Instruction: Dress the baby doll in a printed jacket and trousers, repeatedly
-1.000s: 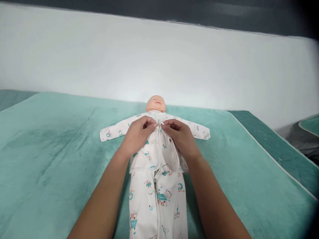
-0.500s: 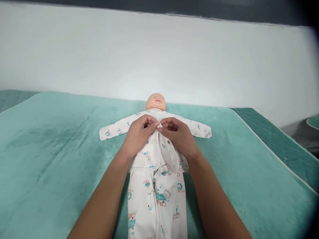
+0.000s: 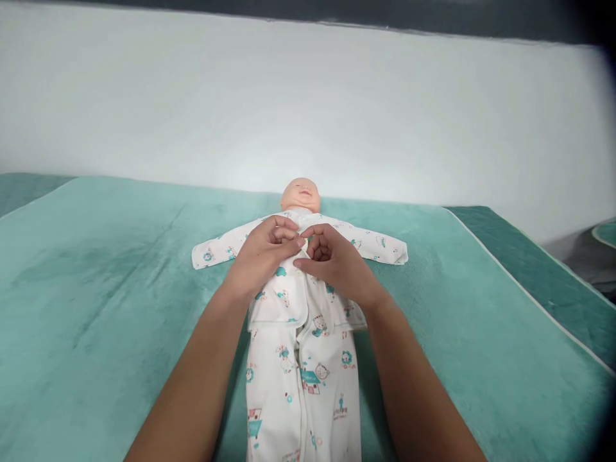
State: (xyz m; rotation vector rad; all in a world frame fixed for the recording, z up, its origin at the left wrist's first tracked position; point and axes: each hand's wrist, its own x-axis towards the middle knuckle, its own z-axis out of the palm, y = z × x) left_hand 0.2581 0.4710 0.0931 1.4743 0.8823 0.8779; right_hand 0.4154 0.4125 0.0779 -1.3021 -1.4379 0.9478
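A baby doll (image 3: 301, 194) lies on its back on a teal mat (image 3: 96, 269), arms spread, dressed in a white printed top (image 3: 283, 292) and matching trousers (image 3: 303, 391). My left hand (image 3: 262, 253) and my right hand (image 3: 332, 260) meet over the doll's chest, just below the neck. Both have their fingers curled and pinched on the front edges of the top at its opening. What sits between the fingertips is too small to make out.
A white wall (image 3: 308, 109) rises just behind the doll's head. A darker teal strip (image 3: 534, 276) borders the mat on the right, beyond a white piped edge. The mat stretches wide on both sides of the doll.
My hands have shifted slightly on the chest; the right hand's fingers have curled and lifted a little while the left keeps its pinch. The doll has not moved.
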